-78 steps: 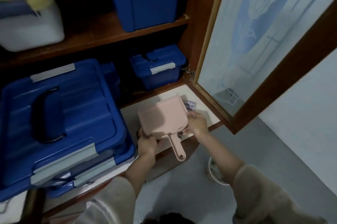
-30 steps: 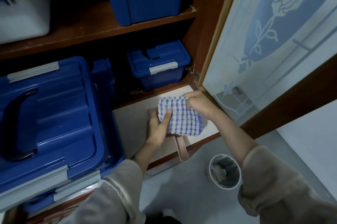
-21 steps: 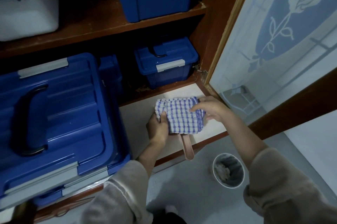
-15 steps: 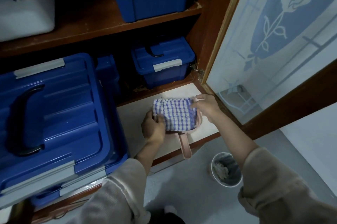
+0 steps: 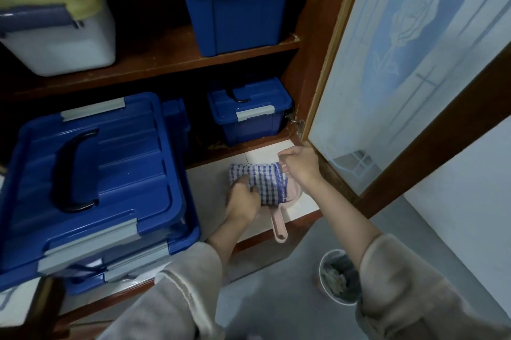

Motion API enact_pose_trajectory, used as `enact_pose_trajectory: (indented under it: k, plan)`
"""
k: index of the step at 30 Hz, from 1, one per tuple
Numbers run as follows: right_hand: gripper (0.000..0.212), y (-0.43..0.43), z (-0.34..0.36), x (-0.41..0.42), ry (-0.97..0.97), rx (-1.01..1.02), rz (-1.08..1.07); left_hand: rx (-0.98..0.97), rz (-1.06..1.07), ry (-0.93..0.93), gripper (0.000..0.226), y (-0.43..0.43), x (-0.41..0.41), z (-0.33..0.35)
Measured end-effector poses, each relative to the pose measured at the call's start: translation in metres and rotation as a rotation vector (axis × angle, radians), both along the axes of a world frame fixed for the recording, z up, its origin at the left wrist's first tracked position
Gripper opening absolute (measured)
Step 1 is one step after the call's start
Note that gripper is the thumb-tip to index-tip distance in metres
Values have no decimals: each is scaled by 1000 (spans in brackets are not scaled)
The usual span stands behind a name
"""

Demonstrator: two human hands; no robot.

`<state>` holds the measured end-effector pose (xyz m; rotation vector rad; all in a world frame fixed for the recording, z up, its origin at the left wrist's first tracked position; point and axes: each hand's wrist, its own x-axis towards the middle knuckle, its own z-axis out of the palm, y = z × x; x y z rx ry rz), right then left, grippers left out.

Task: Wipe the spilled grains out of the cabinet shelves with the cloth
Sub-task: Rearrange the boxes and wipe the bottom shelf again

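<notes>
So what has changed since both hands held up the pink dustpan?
The checked cloth now covers the pink dustpan, which lies on the bottom shelf instead of tilted up. The left hand and right hand, then on the pan, now grip the cloth. The blue boxes and the floor bin stayed put.

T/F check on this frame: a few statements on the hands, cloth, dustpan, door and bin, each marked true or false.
1. The left hand and the right hand both hold the checked cloth. True.
2. The cloth lies over a pink dustpan on the bottom shelf. True.
3. The cabinet door is closed. False: it stands open.
4. The bin sits on the shelf. False: it stands on the floor.
5. The big blue box has no lid. False: its lid is on.
</notes>
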<state>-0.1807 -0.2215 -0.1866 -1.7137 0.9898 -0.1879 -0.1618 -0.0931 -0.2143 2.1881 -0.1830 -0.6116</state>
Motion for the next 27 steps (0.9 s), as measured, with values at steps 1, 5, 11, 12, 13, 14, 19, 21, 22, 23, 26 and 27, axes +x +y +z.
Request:
enact_pose_trajectory:
  k: [1, 5, 11, 12, 13, 14, 19, 21, 22, 23, 26, 27]
  plan:
    - [17, 5, 5, 0, -35, 30, -4, -38, 24, -29, 41, 0, -1, 8]
    - [9, 28, 36, 4, -168, 150, 35, -211, 73, -187, 39, -3, 3, 55]
    - [22, 65, 86, 23, -328, 146, 155, -441, 119, -301, 40, 19, 11, 142]
    - [21, 72, 93, 26, -334, 164, 181, -446, 112, -317, 39, 26, 13, 154]
    - [21, 79, 99, 29, -332, 173, 209, -436, 101, -335, 39, 36, 15, 164]
    - [20, 86, 103, 33, -327, 163, 238, -414, 98, -360, 39, 46, 19, 173]
    - [21, 131, 114, 57, -273, 0, 352, -235, 210, -461, 36, 124, 51, 189]
    - [30, 144, 112, 65, -184, -113, 410, -138, 272, -469, 37, 156, 64, 182]
    - [36, 148, 111, 67, -143, -163, 440, -92, 304, -460, 38, 171, 69, 177]
    - [40, 155, 109, 71, -119, -198, 472, -32, 338, -456, 39, 190, 75, 171]
    - [47, 162, 103, 76, -76, -257, 500, 253, 331, -439, 48, 230, 88, 148]
    - [47, 164, 101, 78, -64, -271, 498, 345, 340, -411, 52, 241, 93, 141]
